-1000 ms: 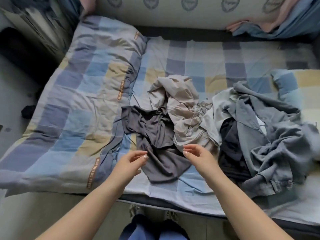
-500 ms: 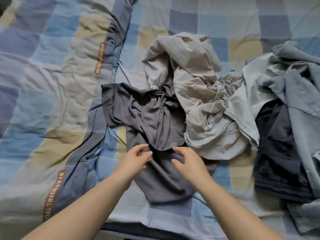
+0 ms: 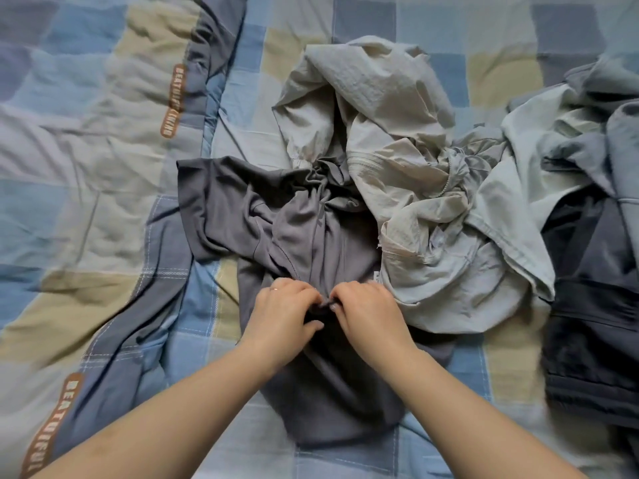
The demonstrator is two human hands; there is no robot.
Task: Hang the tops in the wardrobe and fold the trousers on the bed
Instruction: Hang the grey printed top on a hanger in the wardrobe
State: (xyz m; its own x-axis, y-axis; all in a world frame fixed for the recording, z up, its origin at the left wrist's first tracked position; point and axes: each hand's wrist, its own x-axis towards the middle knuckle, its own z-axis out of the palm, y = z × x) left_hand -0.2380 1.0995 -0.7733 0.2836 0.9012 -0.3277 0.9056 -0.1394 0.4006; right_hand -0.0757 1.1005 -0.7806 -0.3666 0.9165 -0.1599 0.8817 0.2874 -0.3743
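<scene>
A crumpled dark grey garment [image 3: 276,216] lies in the middle of the bed. My left hand [image 3: 283,314] and my right hand [image 3: 368,314] sit side by side on it, fingers curled into a fold of its cloth and pinching it. Behind and to the right lies a bunched beige garment [image 3: 380,108]. A pale grey-green piece [image 3: 515,202] overlaps it. A black garment [image 3: 594,305] and a blue-grey one [image 3: 619,108] lie at the right edge.
A checked blue, beige and grey sheet [image 3: 508,357] covers the bed. A matching quilt [image 3: 86,167] with orange lettered tabs lies rumpled along the left side. The bed's near edge is out of view.
My head has come closer and lower over the pile. Both hands have dropped onto the dark grey garment and closed on a fold of it; before, they hovered open above it.
</scene>
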